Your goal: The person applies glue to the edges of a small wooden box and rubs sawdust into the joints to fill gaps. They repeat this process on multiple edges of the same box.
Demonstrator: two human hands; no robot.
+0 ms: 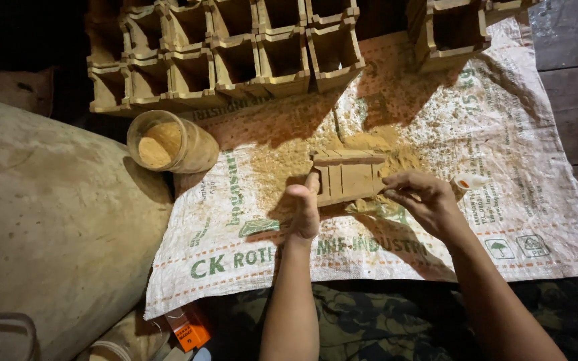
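Note:
A small slatted wooden box lies on its side on a white woven sack, in a patch of sawdust. My left hand presses against the box's left end, thumb up along its edge. My right hand touches the box's right end with its fingertips; I cannot tell whether it pinches something thin there. A small white glue bottle with an orange tip lies just behind my right hand.
Several finished wooden boxes stand in rows at the back, one more at the upper right. A clear jar of sawdust lies tipped at the left. A large pale sack fills the left. A small orange box lies at the bottom.

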